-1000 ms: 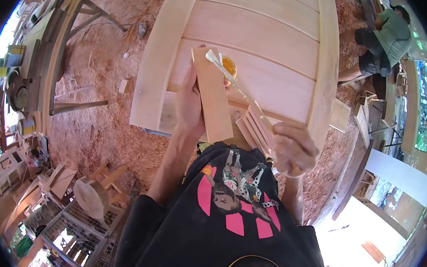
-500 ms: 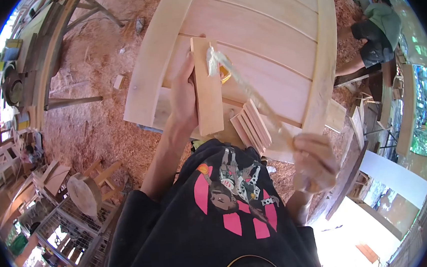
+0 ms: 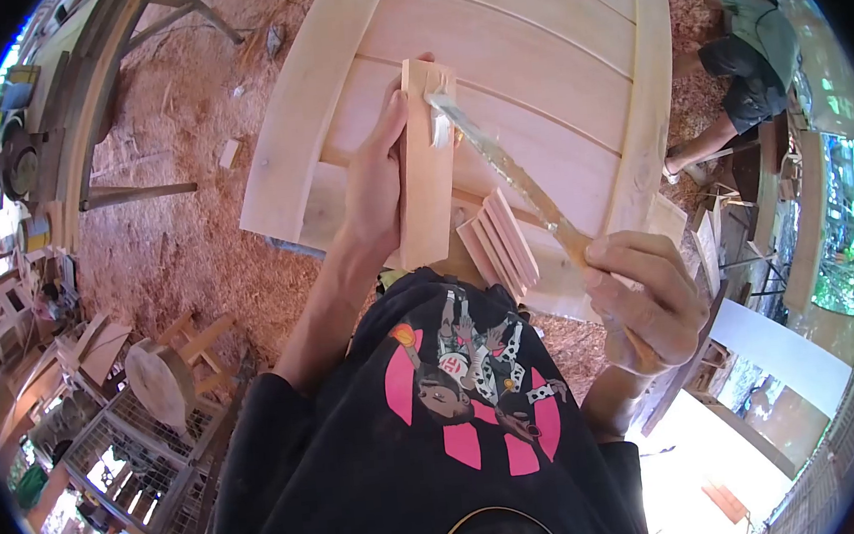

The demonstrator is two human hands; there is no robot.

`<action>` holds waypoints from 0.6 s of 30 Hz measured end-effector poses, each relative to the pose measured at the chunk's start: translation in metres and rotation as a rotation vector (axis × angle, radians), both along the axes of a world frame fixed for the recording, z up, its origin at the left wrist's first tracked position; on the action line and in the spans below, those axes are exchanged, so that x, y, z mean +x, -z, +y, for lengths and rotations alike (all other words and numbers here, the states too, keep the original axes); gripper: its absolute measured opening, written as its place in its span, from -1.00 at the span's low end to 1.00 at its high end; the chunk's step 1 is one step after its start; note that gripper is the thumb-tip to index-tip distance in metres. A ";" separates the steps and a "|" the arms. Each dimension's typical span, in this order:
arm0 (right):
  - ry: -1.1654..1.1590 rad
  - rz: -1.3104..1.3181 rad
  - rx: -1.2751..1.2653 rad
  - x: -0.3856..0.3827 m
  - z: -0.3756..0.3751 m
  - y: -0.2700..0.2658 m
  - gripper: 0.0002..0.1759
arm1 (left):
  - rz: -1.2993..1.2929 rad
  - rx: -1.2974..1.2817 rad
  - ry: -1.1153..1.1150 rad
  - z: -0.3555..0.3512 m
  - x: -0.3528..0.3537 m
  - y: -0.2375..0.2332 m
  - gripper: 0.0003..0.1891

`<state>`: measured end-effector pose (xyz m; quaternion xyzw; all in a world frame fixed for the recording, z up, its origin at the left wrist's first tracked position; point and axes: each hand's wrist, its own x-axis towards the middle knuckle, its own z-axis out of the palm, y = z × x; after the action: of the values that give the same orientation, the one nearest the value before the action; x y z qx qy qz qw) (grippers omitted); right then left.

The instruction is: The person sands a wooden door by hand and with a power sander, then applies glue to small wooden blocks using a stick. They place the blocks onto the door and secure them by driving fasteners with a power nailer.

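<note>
My left hand [image 3: 377, 176] is wrapped round a narrow wooden block [image 3: 428, 192], held upright on edge over the near side of a large panelled wooden piece [image 3: 501, 55]. My right hand [image 3: 647, 300] grips the near end of a long thin stick [image 3: 512, 170]. The stick's far tip touches the block's face near its upper end, where a whitish, glossy smear [image 3: 440, 125] shows. Between the block and my right hand, several thin wooden slats [image 3: 498, 246] lie side by side on the panelled piece.
At the upper right a person [image 3: 756, 55] in dark shorts is beside the panelled piece. Wood shavings [image 3: 182, 216] cover the floor to the left. A round wood slab [image 3: 160, 381] and a wire cage [image 3: 126, 461] stand at the lower left.
The block has shifted slightly right and its top leans further right. My right hand has moved a little right, and the stick's tip sits slightly further right. The person's legs have shifted.
</note>
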<state>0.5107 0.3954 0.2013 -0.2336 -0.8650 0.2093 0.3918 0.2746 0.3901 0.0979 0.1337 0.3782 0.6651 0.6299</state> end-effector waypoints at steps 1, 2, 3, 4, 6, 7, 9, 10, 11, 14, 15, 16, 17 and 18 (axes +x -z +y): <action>0.010 -0.019 -0.025 -0.003 -0.006 -0.004 -0.69 | 0.002 0.018 -0.018 0.001 0.000 -0.001 -0.49; 0.020 -0.039 -0.050 -0.003 -0.011 -0.006 -0.68 | 0.001 0.018 -0.018 0.001 -0.001 -0.003 -0.49; 0.021 -0.040 -0.050 -0.002 -0.015 -0.007 -0.68 | -0.028 0.027 -0.022 0.002 -0.001 -0.004 -0.49; -0.006 -0.058 -0.063 0.000 -0.019 -0.009 -0.67 | -0.056 0.037 -0.027 0.002 -0.002 -0.005 -0.49; -0.033 -0.077 -0.077 0.003 -0.025 -0.010 -0.66 | -0.089 0.029 -0.066 0.006 -0.005 0.002 -0.50; -0.085 -0.102 -0.064 0.007 -0.026 -0.009 -0.66 | -0.121 0.022 -0.106 0.008 -0.007 0.006 -0.50; -0.139 -0.128 -0.050 0.010 -0.029 -0.009 -0.67 | -0.119 0.022 -0.116 0.008 -0.013 0.021 -0.52; -0.124 -0.068 -0.054 0.011 -0.030 -0.009 -0.68 | -0.117 0.022 -0.125 0.008 -0.015 0.025 -0.52; -0.109 -0.009 -0.058 0.010 -0.031 -0.008 -0.69 | -0.116 0.022 -0.126 0.008 -0.018 0.025 -0.52; -0.046 0.075 0.030 0.006 -0.027 -0.001 -0.73 | -0.207 0.002 -0.080 0.007 -0.020 0.022 -0.54; -0.048 0.072 0.033 0.004 -0.029 0.002 -0.73 | -0.204 0.015 -0.076 0.008 -0.020 0.018 -0.53; -0.055 0.045 0.052 0.000 -0.031 0.006 -0.72 | -0.199 0.028 -0.074 0.010 -0.021 0.015 -0.53; -0.064 0.019 0.069 -0.003 -0.032 0.010 -0.71 | -0.199 0.031 -0.080 0.012 -0.022 0.014 -0.53; -0.073 0.020 0.070 -0.004 -0.034 0.013 -0.71 | -0.207 0.003 -0.099 0.015 -0.025 0.015 -0.52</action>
<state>0.5072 0.3613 0.1882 -0.1860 -0.8757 0.1955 0.4005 0.2499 0.4054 0.0831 0.0462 0.3163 0.7061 0.6319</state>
